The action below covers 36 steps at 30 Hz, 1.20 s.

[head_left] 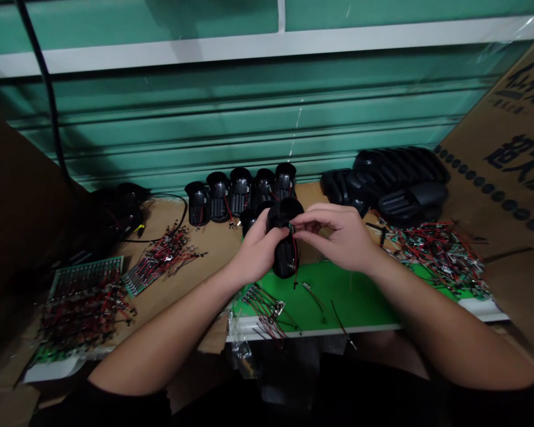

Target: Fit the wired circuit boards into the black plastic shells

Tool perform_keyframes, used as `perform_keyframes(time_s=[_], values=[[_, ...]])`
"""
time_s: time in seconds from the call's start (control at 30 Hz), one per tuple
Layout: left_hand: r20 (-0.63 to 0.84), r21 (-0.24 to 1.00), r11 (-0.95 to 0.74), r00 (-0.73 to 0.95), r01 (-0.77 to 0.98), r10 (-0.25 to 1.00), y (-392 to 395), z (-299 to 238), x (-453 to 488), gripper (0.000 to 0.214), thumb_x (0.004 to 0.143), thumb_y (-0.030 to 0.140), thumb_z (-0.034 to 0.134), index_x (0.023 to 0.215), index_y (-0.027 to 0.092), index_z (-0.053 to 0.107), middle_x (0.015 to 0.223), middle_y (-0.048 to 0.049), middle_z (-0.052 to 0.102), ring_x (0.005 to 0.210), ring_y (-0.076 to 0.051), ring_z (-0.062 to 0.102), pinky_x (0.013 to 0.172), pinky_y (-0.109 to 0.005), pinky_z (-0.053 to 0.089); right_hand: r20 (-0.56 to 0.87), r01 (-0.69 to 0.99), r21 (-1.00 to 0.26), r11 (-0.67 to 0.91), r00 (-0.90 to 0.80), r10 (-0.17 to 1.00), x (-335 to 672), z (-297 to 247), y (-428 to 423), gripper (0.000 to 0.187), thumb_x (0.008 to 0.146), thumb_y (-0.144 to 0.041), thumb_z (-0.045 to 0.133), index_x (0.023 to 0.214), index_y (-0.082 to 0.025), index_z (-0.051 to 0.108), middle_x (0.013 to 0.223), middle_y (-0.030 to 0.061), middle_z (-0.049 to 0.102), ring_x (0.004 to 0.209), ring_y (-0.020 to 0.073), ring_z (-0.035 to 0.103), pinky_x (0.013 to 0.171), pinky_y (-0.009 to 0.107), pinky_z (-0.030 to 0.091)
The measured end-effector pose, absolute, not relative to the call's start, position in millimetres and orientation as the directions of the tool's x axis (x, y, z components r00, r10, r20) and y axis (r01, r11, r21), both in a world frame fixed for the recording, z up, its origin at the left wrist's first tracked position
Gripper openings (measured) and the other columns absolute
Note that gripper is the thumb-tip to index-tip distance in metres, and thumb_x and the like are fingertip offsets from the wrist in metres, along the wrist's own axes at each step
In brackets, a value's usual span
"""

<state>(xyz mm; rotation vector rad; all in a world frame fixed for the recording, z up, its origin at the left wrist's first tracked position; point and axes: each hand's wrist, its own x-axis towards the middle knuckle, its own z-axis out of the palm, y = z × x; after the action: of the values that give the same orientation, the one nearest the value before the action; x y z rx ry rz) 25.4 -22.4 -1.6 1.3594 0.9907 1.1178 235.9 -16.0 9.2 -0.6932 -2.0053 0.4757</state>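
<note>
My left hand [260,252] is closed around a black plastic housing [285,264], held tilted above the green work surface, its long hollow facing me. At the upper part of the housing my right hand [336,234] pinches a small wired circuit board [291,227], mostly hidden by the fingertips; my left thumb presses beside it. A red wire [298,256] hangs down the housing's right side. Under my hands, a small bunch of wired boards [267,305] and a loose wired piece [314,296] lie on the green surface [356,296].
Several black housings with red wires [218,196] stand in a row at the back. More black shells [396,172] are stacked back right, before a cardboard box [507,142]. Heaps of wired boards lie right [445,255] and left [86,308]. A black cable [48,89] hangs at left.
</note>
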Motion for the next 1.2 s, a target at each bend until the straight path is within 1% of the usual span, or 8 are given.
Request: perform_keyframes(time_s=[0.3, 0.53, 0.6, 0.7, 0.8, 0.93, 1.07, 1.2], values=[[0.145, 0.989, -0.139, 0.234, -0.04, 0.961, -21, -4, 27, 0.035, 0.086, 0.031, 0.07, 0.117, 0.015, 0.067, 0.11, -0.0047, 0.07, 0.107, -0.014, 0.06, 0.104, -0.027, 0.05, 0.602, 0.302, -0.619, 0.725, -0.41, 0.685, 237, 8, -16, 0.01, 0.098, -0.02, 0.083, 0.108, -0.021, 0.086, 0.094, 0.0039, 0.08, 0.077, 0.0161, 0.071, 0.072, 0.031, 0.057], [0.179, 0.984, -0.178, 0.211, -0.024, 0.961, -20, -2, 25, 0.032, 0.086, 0.03, 0.07, 0.115, 0.015, 0.068, 0.111, -0.0043, 0.07, 0.105, -0.014, 0.06, 0.103, -0.026, 0.05, 0.562, 0.266, -0.697, 0.666, -0.376, 0.737, 235, 10, -20, 0.012, 0.098, -0.025, 0.082, 0.109, -0.021, 0.086, 0.096, 0.0053, 0.081, 0.077, 0.0159, 0.072, 0.068, 0.029, 0.058], [0.19, 0.982, -0.189, 0.201, -0.026, 0.961, -20, -2, 26, 0.032, 0.086, 0.03, 0.07, 0.115, 0.015, 0.069, 0.11, -0.0042, 0.07, 0.104, -0.013, 0.06, 0.1, -0.026, 0.051, 0.528, 0.252, -0.755, 0.606, -0.315, 0.789, 232, 8, -20, 0.013, 0.096, -0.031, 0.084, 0.104, -0.02, 0.085, 0.093, 0.0059, 0.08, 0.074, 0.0159, 0.071, 0.064, 0.028, 0.057], [0.178, 0.984, -0.173, 0.191, -0.043, 0.965, -22, -2, 26, 0.034, 0.087, 0.03, 0.071, 0.118, 0.016, 0.07, 0.109, -0.0035, 0.07, 0.103, -0.013, 0.06, 0.097, -0.024, 0.051, 0.418, 0.202, -0.862, 0.465, -0.238, 0.877, 228, 6, -19, 0.03, 0.088, -0.042, 0.092, 0.1, -0.018, 0.08, 0.089, 0.0066, 0.08, 0.07, 0.0166, 0.07, 0.058, 0.028, 0.055], [0.161, 0.986, -0.153, 0.188, -0.06, 0.969, -24, -2, 27, 0.035, 0.087, 0.03, 0.072, 0.12, 0.016, 0.071, 0.112, -0.0037, 0.072, 0.106, -0.013, 0.062, 0.1, -0.024, 0.052, 0.281, 0.151, -0.931, 0.331, -0.282, 0.917, 225, 5, -19, 0.039, 0.084, -0.051, 0.094, 0.098, -0.018, 0.078, 0.083, 0.0051, 0.077, 0.062, 0.0165, 0.067, 0.052, 0.028, 0.054], [0.164, 0.986, -0.153, 0.2, -0.067, 0.966, -26, -3, 28, 0.037, 0.088, 0.031, 0.073, 0.121, 0.017, 0.071, 0.116, -0.0045, 0.073, 0.11, -0.014, 0.064, 0.105, -0.026, 0.053, 0.133, 0.095, -0.98, 0.175, -0.343, 0.93, 221, 7, -21, 0.039, 0.083, -0.054, 0.093, 0.09, -0.02, 0.075, 0.066, -0.0006, 0.069, 0.049, 0.0156, 0.062, 0.045, 0.028, 0.052], [0.131, 0.99, -0.115, 0.219, -0.084, 0.967, -27, -3, 28, 0.037, 0.087, 0.031, 0.074, 0.121, 0.018, 0.07, 0.109, -0.0031, 0.072, 0.099, -0.012, 0.062, 0.097, -0.025, 0.053, 0.127, 0.028, -0.989, 0.142, -0.307, 0.943, 218, 6, -22, 0.041, 0.076, -0.051, 0.098, 0.084, -0.02, 0.073, 0.062, -0.0007, 0.068, 0.046, 0.0145, 0.061, 0.043, 0.026, 0.051], [0.096, 0.992, -0.074, 0.222, -0.103, 0.97, -25, -3, 29, 0.033, 0.084, 0.031, 0.074, 0.114, 0.017, 0.069, 0.1, -0.0006, 0.068, 0.091, -0.01, 0.059, 0.088, -0.023, 0.052, 0.117, 0.03, -0.991, 0.132, -0.299, 0.947, 217, 4, -20, 0.039, 0.077, -0.05, 0.097, 0.082, -0.019, 0.074, 0.06, -0.0002, 0.069, 0.046, 0.0156, 0.063, 0.044, 0.027, 0.053]])
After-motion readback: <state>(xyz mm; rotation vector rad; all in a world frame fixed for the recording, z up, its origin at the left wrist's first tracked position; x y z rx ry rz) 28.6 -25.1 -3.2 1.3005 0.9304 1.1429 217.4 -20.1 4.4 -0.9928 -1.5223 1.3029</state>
